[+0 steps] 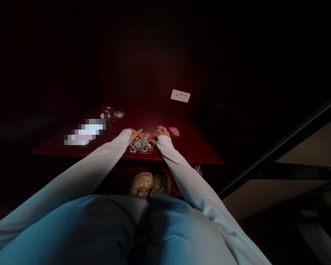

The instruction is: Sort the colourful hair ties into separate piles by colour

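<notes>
We are holding our left hand (136, 134) and right hand (160, 136) at the upper left and upper right of a heap of multicoloured bands (142, 145), which is lying near the front edge of the dark red table (197, 149). Our left fingers are looking slightly parted and our right ones are curling inward, though we cannot tell whether either set is pinching a band. Beyond our left sleeve a bright panel (86, 131) is glowing, pixelated past reading, while a clear jar (108, 115) is standing behind it.
</notes>
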Motion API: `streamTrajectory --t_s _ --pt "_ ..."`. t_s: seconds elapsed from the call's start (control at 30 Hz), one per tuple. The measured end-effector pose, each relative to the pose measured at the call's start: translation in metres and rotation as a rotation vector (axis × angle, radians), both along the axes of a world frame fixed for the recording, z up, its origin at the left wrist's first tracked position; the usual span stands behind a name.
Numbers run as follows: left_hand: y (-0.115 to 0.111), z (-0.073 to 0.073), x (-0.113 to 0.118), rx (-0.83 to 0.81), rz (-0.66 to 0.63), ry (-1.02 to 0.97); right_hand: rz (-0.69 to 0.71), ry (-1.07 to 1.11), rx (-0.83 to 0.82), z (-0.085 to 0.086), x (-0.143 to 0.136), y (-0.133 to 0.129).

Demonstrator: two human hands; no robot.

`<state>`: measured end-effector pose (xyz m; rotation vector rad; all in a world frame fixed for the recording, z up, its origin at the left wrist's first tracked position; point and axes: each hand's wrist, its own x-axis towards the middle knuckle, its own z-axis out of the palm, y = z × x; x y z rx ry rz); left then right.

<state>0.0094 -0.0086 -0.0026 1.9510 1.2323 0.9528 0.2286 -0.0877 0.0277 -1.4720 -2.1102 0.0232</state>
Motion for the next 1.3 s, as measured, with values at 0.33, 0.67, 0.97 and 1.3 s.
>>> streamTrajectory --t_s 0.33,0.67,0.97,1.3 --pt "-0.007 0.000 -0.004 0.071 -0.126 -0.008 0.003 0.043 0.021 0.000 0.004 -0.004" --pt "-0.011 0.005 -0.001 0.065 -0.150 -0.033 -0.036 0.119 0.003 -0.006 0.014 0.003" --pt "-0.021 0.012 0.000 0.079 -0.182 -0.174 -0.086 0.187 -0.005 -0.004 0.016 0.001" --pt "-0.003 0.002 -0.003 0.373 -0.086 -0.110 -0.028 0.252 0.028 -0.014 0.019 0.012"
